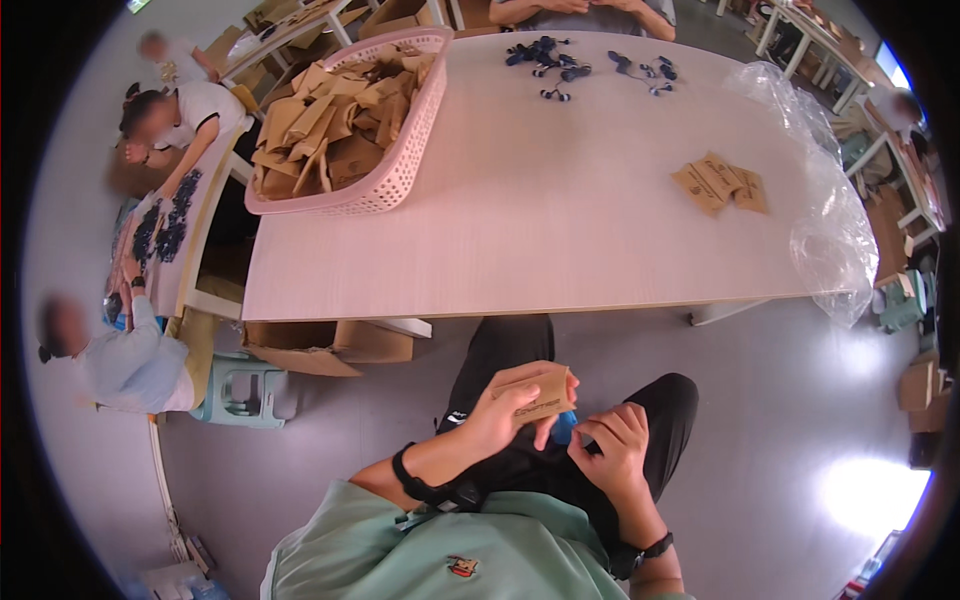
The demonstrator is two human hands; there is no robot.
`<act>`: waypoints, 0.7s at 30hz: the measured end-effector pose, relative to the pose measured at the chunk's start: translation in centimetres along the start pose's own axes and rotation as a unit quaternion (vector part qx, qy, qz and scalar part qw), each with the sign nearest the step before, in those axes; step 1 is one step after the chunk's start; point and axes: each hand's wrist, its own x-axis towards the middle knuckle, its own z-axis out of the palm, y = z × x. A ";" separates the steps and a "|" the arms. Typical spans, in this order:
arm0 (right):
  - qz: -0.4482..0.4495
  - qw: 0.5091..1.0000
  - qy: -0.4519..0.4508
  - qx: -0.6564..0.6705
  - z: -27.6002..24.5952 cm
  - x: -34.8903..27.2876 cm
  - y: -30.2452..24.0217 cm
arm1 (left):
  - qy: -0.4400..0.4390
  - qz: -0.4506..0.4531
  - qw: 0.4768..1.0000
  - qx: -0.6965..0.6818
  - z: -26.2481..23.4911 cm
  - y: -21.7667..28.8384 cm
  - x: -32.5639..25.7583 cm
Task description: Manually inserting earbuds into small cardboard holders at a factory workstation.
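Observation:
Over my lap, my left hand (492,418) grips a small brown kraft-paper packet (543,397) with dark print on its face, thumb across the front. Just to its right is my right hand (618,446), its fingers curled in with thumb and fingertips close together. A small bright blue item (564,428) shows between the two hands, below the packet; its kind cannot be made out, nor whether the right fingertips grip it. Both hands are off the table, short of its near edge.
Ahead stands a pale table (560,230). On it are a pink basket (405,170) full of brown packets, several dark blue earphones (550,65), loose packets (712,183) and clear plastic wrap (835,230). A cardboard box (330,343) and a green stool (240,392) are left; people sit around.

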 end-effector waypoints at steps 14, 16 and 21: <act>0.122 0.956 -0.026 0.265 -2.0 -0.1 -1.1 | -0.189 -0.190 0.940 0.212 -1.1 0.3 0.9; 0.169 0.923 0.063 0.340 -1.8 -0.3 -0.8 | -0.180 -0.149 0.946 0.225 -0.9 -0.6 0.7; 0.268 0.777 0.216 0.527 -0.3 0.9 -1.9 | -0.048 0.035 0.994 0.088 1.3 -1.3 0.7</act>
